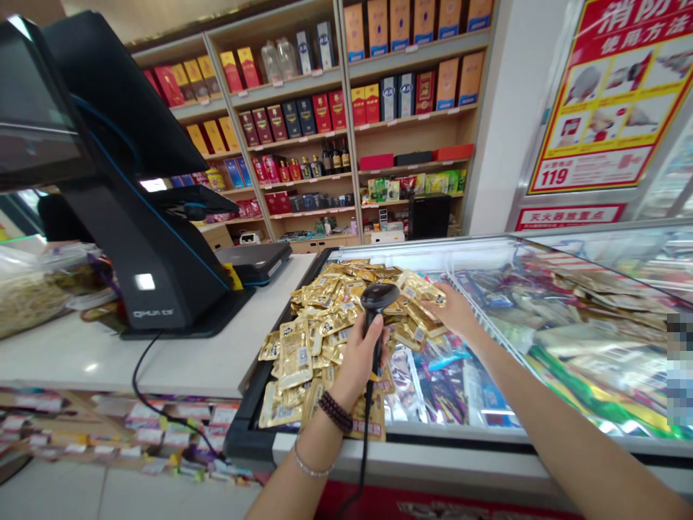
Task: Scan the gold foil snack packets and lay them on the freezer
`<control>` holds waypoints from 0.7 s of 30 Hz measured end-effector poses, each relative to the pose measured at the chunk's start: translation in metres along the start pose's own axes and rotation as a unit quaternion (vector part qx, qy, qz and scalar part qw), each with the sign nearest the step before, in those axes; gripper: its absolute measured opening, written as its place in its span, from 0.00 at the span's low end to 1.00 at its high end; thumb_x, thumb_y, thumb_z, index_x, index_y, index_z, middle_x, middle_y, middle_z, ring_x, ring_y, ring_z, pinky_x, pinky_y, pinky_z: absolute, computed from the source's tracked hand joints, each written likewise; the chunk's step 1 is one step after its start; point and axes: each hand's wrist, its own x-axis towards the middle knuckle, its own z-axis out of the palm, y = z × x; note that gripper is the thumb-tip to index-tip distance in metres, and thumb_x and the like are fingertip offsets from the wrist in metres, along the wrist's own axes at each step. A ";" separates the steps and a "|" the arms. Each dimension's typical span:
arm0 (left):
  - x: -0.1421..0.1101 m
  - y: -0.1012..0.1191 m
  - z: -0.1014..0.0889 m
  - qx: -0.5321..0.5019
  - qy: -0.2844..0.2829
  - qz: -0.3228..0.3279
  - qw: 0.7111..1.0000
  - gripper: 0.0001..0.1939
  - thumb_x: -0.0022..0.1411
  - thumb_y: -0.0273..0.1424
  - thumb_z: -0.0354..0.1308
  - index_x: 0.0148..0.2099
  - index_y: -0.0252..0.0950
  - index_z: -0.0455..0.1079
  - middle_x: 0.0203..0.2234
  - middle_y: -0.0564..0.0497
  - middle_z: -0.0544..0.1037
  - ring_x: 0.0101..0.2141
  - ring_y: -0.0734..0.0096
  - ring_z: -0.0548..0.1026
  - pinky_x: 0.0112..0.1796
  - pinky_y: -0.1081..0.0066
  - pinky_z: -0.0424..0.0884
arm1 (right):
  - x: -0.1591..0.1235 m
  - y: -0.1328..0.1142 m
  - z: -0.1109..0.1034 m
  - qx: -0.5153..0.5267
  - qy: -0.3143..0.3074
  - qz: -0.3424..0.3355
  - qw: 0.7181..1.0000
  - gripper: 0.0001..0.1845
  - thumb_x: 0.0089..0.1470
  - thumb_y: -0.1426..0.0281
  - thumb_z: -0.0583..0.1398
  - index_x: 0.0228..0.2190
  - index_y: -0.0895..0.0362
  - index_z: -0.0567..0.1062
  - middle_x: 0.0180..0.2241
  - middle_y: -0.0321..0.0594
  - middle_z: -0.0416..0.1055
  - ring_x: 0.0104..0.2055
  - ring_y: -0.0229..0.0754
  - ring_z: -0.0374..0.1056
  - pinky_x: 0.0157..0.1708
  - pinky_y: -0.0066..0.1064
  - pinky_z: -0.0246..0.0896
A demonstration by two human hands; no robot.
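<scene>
My left hand [357, 350] is wrapped round the handle of a black barcode scanner [379, 295], its head pointing away from me over a heap of gold foil packets [330, 318]. A cable hangs from the scanner's grip down past the freezer's front edge. To the right, my right hand [452, 307] pinches the edge of one gold packet [419, 289], held at the right side of the heap near the scanner head. The heap lies on the glass top at the left end of a chest freezer [460, 437].
A black checkout terminal [162, 238] stands on the white counter [59, 361] at left, with a flat dark scale-like device [254, 261] behind it. A white wire divider [487, 325] and packaged goods show inside the freezer. Shelves [303, 130] of boxes line the back wall.
</scene>
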 end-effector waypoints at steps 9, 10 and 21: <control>-0.001 0.003 -0.001 -0.004 -0.017 0.006 1.000 0.39 0.57 0.70 0.71 0.39 0.41 0.65 0.27 0.60 0.72 0.16 0.82 0.66 0.19 0.75 0.59 | -0.011 -0.034 -0.011 0.327 0.064 0.071 0.940 0.42 0.29 0.45 0.82 0.42 0.50 0.79 0.31 0.41 0.84 0.34 0.58 0.83 0.36 0.47 0.81; -0.002 0.003 -0.001 -0.003 -0.019 0.006 1.000 0.39 0.57 0.71 0.71 0.39 0.41 0.65 0.27 0.60 0.72 0.16 0.82 0.66 0.19 0.75 0.59 | -0.012 -0.036 -0.012 0.341 0.081 0.082 0.933 0.41 0.28 0.44 0.82 0.40 0.50 0.79 0.30 0.41 0.84 0.33 0.57 0.83 0.35 0.45 0.81; -0.004 -0.004 -0.001 0.031 -0.058 -0.019 0.998 0.37 0.60 0.69 0.70 0.41 0.41 0.67 0.28 0.60 0.73 0.17 0.81 0.67 0.18 0.76 0.60 | -0.011 -0.033 -0.010 0.437 0.111 0.120 0.884 0.38 0.30 0.46 0.80 0.40 0.47 0.76 0.30 0.36 0.83 0.39 0.59 0.85 0.40 0.52 0.87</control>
